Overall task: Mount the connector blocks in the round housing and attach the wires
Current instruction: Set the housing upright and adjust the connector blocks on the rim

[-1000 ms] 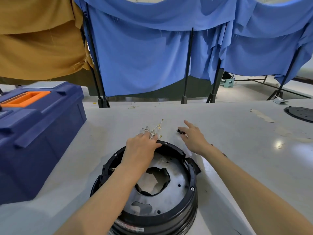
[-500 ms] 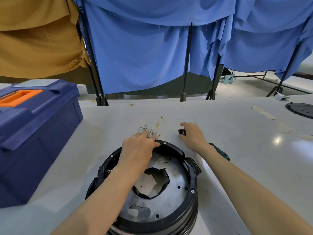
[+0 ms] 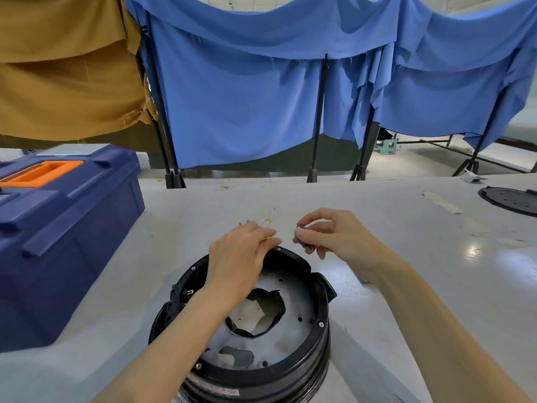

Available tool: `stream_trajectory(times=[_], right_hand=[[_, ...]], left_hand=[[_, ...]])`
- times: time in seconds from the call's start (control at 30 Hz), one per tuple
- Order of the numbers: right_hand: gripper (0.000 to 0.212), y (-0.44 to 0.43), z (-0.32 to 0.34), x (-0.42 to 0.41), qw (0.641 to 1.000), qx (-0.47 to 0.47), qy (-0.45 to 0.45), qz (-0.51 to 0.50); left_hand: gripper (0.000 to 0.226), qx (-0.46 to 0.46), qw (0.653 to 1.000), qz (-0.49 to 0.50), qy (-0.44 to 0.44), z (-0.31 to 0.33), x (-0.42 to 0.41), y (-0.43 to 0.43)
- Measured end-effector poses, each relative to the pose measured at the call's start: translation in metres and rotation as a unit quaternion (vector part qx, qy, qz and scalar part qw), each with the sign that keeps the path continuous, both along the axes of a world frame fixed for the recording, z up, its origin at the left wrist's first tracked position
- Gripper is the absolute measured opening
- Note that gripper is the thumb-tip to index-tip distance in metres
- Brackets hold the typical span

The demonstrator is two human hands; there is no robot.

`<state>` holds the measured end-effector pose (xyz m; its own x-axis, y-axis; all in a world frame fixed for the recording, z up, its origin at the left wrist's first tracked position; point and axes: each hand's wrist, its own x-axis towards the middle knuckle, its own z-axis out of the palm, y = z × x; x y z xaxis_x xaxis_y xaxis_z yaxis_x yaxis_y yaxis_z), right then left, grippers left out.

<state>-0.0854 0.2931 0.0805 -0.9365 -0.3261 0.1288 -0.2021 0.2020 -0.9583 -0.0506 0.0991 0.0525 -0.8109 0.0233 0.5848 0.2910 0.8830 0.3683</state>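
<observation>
Right hand pinches a dark connector block over the round housing at the worktop's near edge, apparently ready for mounting, while left hand fingers curl on the wires.

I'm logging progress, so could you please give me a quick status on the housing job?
Left hand on wires, grip hidden. Right hand pinches connector block. Block not yet in round housing. Nothing blocking.

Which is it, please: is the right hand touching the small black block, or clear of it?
Touching. The head view shows the right hand pinching the small black block between its thumb and fingertips, with no gap.
</observation>
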Motion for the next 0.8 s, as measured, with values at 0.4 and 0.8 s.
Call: stream_trajectory(times=[0.4,0.8], right_hand=[[0.038,0.011,0.004,0.006,0.996,0.059,0.024,0.070],[0.045,0.031,0.012,0.002,0.986,0.106,-0.019,0.131]], left_hand=[[0.027,0.489,0.803,-0.190,-0.284,0.010,0.010,0.017],[0.030,0.505,0.777,-0.218,-0.306,0.006,0.013,0.019]])
